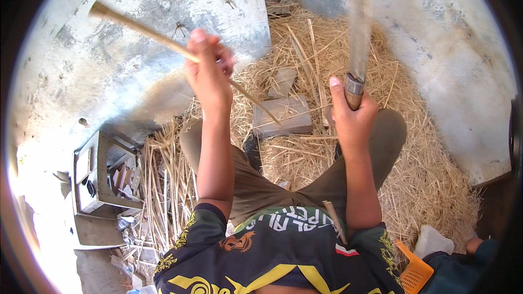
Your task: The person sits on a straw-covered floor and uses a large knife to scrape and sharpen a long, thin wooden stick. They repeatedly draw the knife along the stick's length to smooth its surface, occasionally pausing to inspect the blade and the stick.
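Straw (430,179) surrounds the block (283,110), partly crossed by the held stick (162,40).

Stick (147,31) in left hand (210,76), bladed tool (359,38) in right hand (354,117); block (283,122) amid straw (430,190) ahead; strips (163,169) to its left, box (98,231) farther left; basket (417,275) at lower right

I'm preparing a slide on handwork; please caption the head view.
Above straw-coloured strands, the left hand holds a long tan stick, the right hand a motion-blurred blade.
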Demonstrator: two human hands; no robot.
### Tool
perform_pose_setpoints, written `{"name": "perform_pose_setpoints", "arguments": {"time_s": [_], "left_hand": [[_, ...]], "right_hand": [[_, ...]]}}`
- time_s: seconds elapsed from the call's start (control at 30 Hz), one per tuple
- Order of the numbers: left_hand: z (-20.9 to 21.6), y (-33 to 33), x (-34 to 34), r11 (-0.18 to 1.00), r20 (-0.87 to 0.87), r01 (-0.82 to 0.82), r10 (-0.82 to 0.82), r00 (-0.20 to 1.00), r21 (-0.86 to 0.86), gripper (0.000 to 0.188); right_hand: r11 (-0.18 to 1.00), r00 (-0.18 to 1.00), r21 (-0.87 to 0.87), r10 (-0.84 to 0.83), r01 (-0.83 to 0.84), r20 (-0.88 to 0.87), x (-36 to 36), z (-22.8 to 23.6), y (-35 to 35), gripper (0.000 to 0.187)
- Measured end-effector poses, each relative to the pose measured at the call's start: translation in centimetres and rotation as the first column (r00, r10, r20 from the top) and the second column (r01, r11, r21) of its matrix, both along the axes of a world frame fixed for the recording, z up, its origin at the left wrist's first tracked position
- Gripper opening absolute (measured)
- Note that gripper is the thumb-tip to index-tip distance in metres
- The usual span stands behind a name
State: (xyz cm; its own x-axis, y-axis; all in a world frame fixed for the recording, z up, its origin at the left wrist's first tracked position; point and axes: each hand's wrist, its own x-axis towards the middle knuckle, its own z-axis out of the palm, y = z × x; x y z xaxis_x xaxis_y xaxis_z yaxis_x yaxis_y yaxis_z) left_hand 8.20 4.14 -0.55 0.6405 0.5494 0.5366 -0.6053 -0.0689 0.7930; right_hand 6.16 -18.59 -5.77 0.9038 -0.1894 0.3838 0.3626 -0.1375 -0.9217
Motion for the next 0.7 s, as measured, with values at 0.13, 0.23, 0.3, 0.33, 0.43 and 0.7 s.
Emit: {"name": "perform_pose_setpoints", "arguments": {"time_s": [0.13, 0.23, 0.3, 0.33, 0.43, 0.7], "left_hand": [[-1.1, 1.7, 0.9, 0.925, 0.333, 0.276, -0.182, 0.925, -0.262, 0.069], [-1.1, 2.8, 1.7, 0.94, 0.309, 0.304, -0.246, 0.918, -0.154, 0.075], [-0.5, 3.1, 1.7, 0.944, 0.292, 0.306, -0.26, 0.92, -0.126, 0.075], [-0.6, 3.2, 1.8, 0.944, 0.286, 0.307, -0.264, 0.921, -0.118, 0.076], [-2.8, 3.5, 3.7, 0.929, 0.226, 0.353, -0.322, 0.919, -0.111, 0.075], [-2.6, 2.1, 4.3, 0.98, 0.259, 0.183, -0.159, 0.953, -0.075, 0.073]], "right_hand": [[0.927, 0.98, 0.373, 0.031, 0.046, -0.198, -0.4, -12.8, 6.1, 0.029], [0.994, 0.943, -0.063, 0.061, -0.086, -0.327, -1.5, -18.3, 6.4, 0.028], [0.99, 0.937, -0.099, 0.062, -0.102, -0.343, -1.3, -18.4, 6.9, 0.029], [0.986, 0.935, -0.124, 0.061, -0.111, -0.35, -1.1, -17.7, 6.9, 0.029], [0.999, 0.953, 0.01, 0.035, -0.034, -0.302, 0.2, -13.5, 7.5, 0.032], [0.928, 0.71, 0.323, 0.355, -0.187, -0.608, 0.8, -22.4, 9.2, 0.032]]}}
